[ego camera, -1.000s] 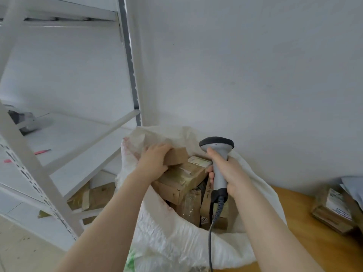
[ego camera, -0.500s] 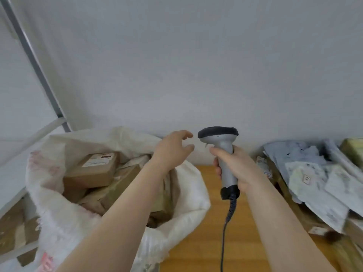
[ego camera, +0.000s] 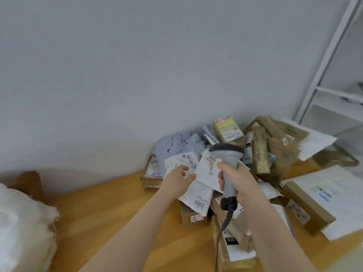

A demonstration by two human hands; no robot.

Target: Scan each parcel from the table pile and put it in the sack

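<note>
A pile of parcels [ego camera: 259, 146] lies on the wooden table [ego camera: 110, 205] against the wall: brown boxes, grey bags and white mailers. My left hand [ego camera: 177, 178] reaches into the pile with loosely curled fingers, its fingertips at the left edge of a white mailer marked 3004 [ego camera: 208, 171]. Another white mailer marked 2005 [ego camera: 198, 197] lies just beneath. My right hand [ego camera: 235, 179] grips the handle of a grey barcode scanner [ego camera: 225, 154], held upright over the pile, its cable hanging down. The white woven sack [ego camera: 21, 222] shows at the lower left edge.
A white metal shelf rack [ego camera: 324, 75] stands at the far right. A large flat box with a white mailer on it [ego camera: 312, 205] lies on the table's right side. A brown box corner [ego camera: 29, 181] sticks up behind the sack.
The view has swung right from the sack to the table pile. My left hand left the sack, having released a box there, and now reaches the white mailer; the scanner stays in my right hand.
</note>
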